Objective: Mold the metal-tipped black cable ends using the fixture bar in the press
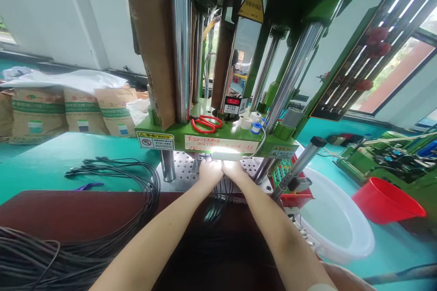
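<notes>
Arms (164,235) outstretched, left hand (210,172) and right hand (234,170) close together by lamp (226,157); glare, cannot tell if pinching; cables (223,189) between wrists.

Glare from a white tubular lamp (226,157) obscures the fingertips of the bare left hand (210,172) and right hand (234,170); their hold is hidden. Above them, the green metal press (232,131) is cut off; leftward, so is the heap of thin black cables (30,257).
</notes>
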The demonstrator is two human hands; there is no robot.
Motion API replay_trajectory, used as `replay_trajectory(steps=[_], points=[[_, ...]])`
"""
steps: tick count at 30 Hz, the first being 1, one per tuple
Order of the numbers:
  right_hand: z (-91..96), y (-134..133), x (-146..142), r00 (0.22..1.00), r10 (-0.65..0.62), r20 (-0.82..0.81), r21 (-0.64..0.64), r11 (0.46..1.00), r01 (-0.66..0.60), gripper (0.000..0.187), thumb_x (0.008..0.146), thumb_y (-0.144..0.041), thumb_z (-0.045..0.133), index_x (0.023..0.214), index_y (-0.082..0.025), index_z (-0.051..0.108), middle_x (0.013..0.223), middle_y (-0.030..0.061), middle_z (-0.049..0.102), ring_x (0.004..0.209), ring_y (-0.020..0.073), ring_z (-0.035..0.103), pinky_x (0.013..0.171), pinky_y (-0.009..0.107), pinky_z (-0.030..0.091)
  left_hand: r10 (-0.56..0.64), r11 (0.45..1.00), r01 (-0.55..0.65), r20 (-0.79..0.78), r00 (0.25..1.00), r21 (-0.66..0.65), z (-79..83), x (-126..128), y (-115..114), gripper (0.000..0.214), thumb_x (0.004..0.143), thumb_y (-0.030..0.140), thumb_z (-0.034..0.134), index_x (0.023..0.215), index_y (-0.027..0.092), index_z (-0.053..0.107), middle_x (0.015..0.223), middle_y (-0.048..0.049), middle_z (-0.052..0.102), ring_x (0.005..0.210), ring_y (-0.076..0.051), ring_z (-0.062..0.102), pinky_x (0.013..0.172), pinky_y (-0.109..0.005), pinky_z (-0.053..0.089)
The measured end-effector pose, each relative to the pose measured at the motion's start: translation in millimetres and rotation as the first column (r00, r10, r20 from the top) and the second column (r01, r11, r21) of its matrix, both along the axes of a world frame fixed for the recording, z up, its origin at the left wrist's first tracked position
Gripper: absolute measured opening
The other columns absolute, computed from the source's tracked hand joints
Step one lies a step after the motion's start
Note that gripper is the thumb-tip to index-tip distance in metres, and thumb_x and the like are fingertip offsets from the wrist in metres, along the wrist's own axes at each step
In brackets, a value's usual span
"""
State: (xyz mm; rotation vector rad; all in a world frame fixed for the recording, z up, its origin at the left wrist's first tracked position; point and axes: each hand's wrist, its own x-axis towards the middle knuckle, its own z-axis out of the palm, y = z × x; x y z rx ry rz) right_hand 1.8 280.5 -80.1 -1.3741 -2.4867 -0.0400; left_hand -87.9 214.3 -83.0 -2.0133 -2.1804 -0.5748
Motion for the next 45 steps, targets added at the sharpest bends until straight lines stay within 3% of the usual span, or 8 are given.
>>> replay_trajectory(steps=[4, 12, 16, 19, 24, 28, 37, 45], points=[[-4.4, -3, -9, 0.998, -0.047, 0.028, -0.042, 0.998, 0.048, 0.022, 0.082, -0.02, 0.041, 0.087, -0.015, 0.062, 0.09, 0.0112, 0.067, 0.085, 0.023, 0.06, 0.072, 0.033, 0.046, -0.005, 1.0, 0.004, -0.025, 1.0, -0.03, -6.8, 2, 3, 0.028, 0.076, 0.012, 0.038, 0.082, 0.007, 0.064, 0.075, -0.0161, 0.065, 0.082, -0.028, 0.058, 0.072, -0.037, 0.038], [-2.2, -7, -16, 0.996, -0.064, 0.07, -0.062, 0.996, 0.068, 0.027, 0.085, -0.016, 0.036, 0.089, -0.012, 0.063, 0.089, 0.0153, 0.066, 0.087, 0.0241, 0.059, 0.07, 0.034, 0.045, -0.014, 1.0, 0.014, -0.031, 0.999, -0.022, -17.8, -4, 10, 0.028, 0.077, 0.011, 0.036, 0.08, 0.006, 0.064, 0.073, -0.016, 0.065, 0.081, -0.027, 0.058, 0.072, -0.037, 0.038], [-1.2, -3, -15, 0.995, -0.036, 0.09, -0.062, 0.997, 0.041, 0.03, 0.086, -0.014, 0.033, 0.09, -0.011, 0.063, 0.088, 0.0152, 0.066, 0.087, 0.0244, 0.059, 0.073, 0.035, 0.044, -0.025, 1.0, 0.025, -0.033, 0.999, 0.002, -18.5, -4, 12, 0.029, 0.078, 0.011, 0.036, 0.081, 0.006, 0.064, 0.074, -0.017, 0.064, 0.082, -0.028, 0.058, 0.074, -0.039, 0.038], [1.0, -5, -5, 0.995, 0.036, 0.093, -0.046, 0.998, -0.032, 0.033, 0.087, -0.015, 0.03, 0.097, -0.013, 0.061, 0.096, 0.0135, 0.065, 0.092, 0.0228, 0.057, 0.08, 0.035, 0.041, -0.048, 0.998, 0.05, -0.042, 0.998, 0.042, -16.2, -9, 12, 0.03, 0.08, 0.014, 0.034, 0.086, 0.008, 0.063, 0.087, -0.0186, 0.063, 0.09, -0.03, 0.055, 0.077, -0.042, 0.038], [3.5, -14, 24, 0.969, 0.216, 0.117, -0.047, 0.976, -0.212, 0.032, 0.088, -0.033, 0.036, 0.108, -0.018, 0.057, 0.109, 0.0094, 0.061, 0.102, 0.0216, 0.053, 0.088, 0.034, 0.036, -0.235, 0.969, 0.24, -0.081, 0.969, 0.063, -11.8, -33, 8, 0.031, 0.084, 0.026, 0.034, 0.098, 0.013, 0.06, 0.106, -0.0145, 0.06, 0.101, -0.026, 0.052, 0.088, -0.04, 0.035], [0.3, -13, 29, 0.957, 0.255, 0.135, -0.066, 0.967, -0.248, 0.037, 0.088, -0.038, 0.036, 0.113, -0.017, 0.054, 0.112, 0.0104, 0.059, 0.104, 0.0225, 0.051, 0.091, 0.036, 0.033, -0.374, 0.927, 0.376, -0.076, 0.925, 0.017, -14.7, -48, 10, 0.035, 0.086, 0.037, 0.033, 0.102, 0.017, 0.057, 0.109, -0.0096, 0.061, 0.107, -0.022, 0.05, 0.095, -0.035, 0.032], [-3.6, -3, 17, 0.969, 0.199, 0.15, -0.09, 0.978, -0.187, 0.042, 0.088, -0.04, 0.03, 0.113, -0.016, 0.055, 0.111, 0.0119, 0.06, 0.1, 0.0246, 0.054, 0.087, 0.036, 0.038, -0.351, 0.935, 0.351, 0.001, 0.936, -0.055, -23.1, -53, 27, 0.048, 0.087, 0.047, 0.026, 0.107, 0.015, 0.055, 0.111, -0.0121, 0.06, 0.107, -0.023, 0.05, 0.093, -0.036, 0.034], [-3.2, -9, 39, 0.977, 0.18, 0.11, -0.05, 0.983, -0.175, 0.04, 0.09, -0.038, 0.031, 0.109, -0.014, 0.057, 0.107, 0.0126, 0.062, 0.103, 0.0236, 0.053, 0.091, 0.035, 0.033, -0.294, 0.952, 0.295, 0.028, 0.955, -0.082, -27.1, -72, 17, 0.051, 0.083, 0.052, 0.03, 0.117, 0.019, 0.049, 0.123, -0.0109, 0.052, 0.114, -0.024, 0.045, 0.094, -0.038, 0.033]])
